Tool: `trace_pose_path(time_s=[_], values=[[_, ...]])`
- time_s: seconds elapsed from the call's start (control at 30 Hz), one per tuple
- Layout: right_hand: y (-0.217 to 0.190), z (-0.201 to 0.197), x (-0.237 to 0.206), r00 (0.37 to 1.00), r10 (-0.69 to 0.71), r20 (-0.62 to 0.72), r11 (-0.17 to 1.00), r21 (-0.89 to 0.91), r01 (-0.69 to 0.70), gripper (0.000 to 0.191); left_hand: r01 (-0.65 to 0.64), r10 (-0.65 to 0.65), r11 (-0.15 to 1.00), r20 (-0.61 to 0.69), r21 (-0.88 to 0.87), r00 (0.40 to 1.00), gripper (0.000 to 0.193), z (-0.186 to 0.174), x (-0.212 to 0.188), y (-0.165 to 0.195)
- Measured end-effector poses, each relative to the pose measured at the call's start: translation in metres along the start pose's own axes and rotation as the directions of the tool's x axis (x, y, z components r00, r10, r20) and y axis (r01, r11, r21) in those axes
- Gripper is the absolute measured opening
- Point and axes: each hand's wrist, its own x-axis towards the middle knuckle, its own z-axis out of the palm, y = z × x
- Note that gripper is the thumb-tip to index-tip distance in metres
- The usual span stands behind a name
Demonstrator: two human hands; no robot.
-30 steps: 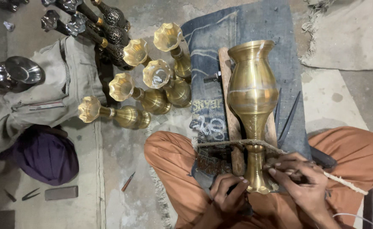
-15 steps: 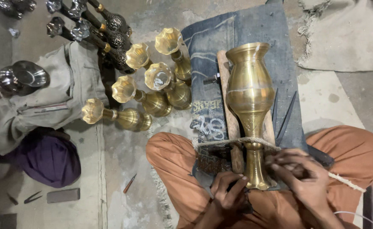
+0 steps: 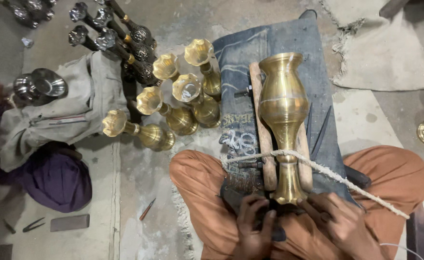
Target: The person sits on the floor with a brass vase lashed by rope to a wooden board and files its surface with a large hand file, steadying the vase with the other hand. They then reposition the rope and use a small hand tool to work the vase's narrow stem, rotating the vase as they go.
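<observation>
Brass fills our one view, looking straight down from the head: a tall brass vase (image 3: 283, 120) lies along two wooden rails (image 3: 262, 139) on a strip of blue denim cloth (image 3: 270, 43), its flared mouth away from us and its foot between our knees. The rails cradle the round belly so that it cannot roll, we judge, and a fibrous rope (image 3: 318, 167) crosses the narrow stem, seemingly lashing it down. Our left hand (image 3: 254, 228) is curled shut on a dark tool (image 3: 270, 228) just beside the foot; what kind of tool we cannot tell. Our right hand (image 3: 339, 222) lies at the foot's other side, fingers bent and pressed together; whether they pinch anything we cannot tell. The vase's surface is smooth and brushed, with faint turned bands. To the left, smaller brass vases (image 3: 173, 106) with scalloped rims lie clustered on the concrete floor (image 3: 144, 212), darker unpolished ones (image 3: 111, 33) beyond them, beside a crumpled grey cloth (image 3: 53, 120).
</observation>
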Motion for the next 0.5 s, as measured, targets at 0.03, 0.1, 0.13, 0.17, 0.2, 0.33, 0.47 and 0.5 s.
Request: trace_pose_path(time_s=[0.03, 0.1, 0.13, 0.17, 0.2, 0.33, 0.47, 0.5], values=[[-0.002, 0.000, 0.001, 0.999, -0.026, -0.023, 1.000, -0.008, 0.026, 0.033, 0.176, -0.172, 0.969, 0.039, -0.171, 0.984, 0.028, -0.001, -0.010, 0.001], [-0.005, -0.001, 0.002, 0.997, -0.059, -0.057, 0.998, -0.022, 0.058, 0.034, 0.498, -0.460, 0.736, 0.201, -0.458, 0.865, 0.027, -0.002, -0.021, -0.002], [-0.006, -0.002, 0.003, 0.995, -0.070, -0.072, 0.997, -0.029, 0.068, 0.036, 0.579, -0.511, 0.653, 0.281, -0.489, 0.813, 0.033, 0.000, -0.026, -0.002], [-0.008, -0.003, 0.003, 0.993, -0.080, -0.085, 0.996, -0.036, 0.077, 0.039, 0.655, -0.551, 0.560, 0.362, -0.508, 0.752, 0.039, 0.002, -0.030, 0.000], [-0.010, -0.004, 0.004, 0.991, -0.098, -0.094, 0.995, -0.044, 0.095, 0.038, 0.725, -0.581, 0.457, 0.444, -0.515, 0.682, 0.046, 0.004, -0.033, 0.003], [-0.018, -0.009, 0.010, 0.981, -0.133, -0.140, 0.991, -0.053, 0.127, 0.033, 0.692, -0.416, 0.286, 0.565, -0.663, 0.713, 0.046, 0.020, -0.017, 0.019], [-0.022, -0.012, 0.011, 0.988, -0.114, -0.107, 0.992, -0.064, 0.108, 0.034, 0.690, -0.468, 0.147, 0.564, -0.709, 0.680, 0.038, 0.024, 0.007, 0.040], [-0.023, -0.012, 0.009, 0.990, -0.090, -0.108, 0.995, -0.063, 0.083, 0.033, 0.692, -0.484, 0.112, 0.569, -0.713, 0.665, 0.037, 0.022, 0.011, 0.045]])
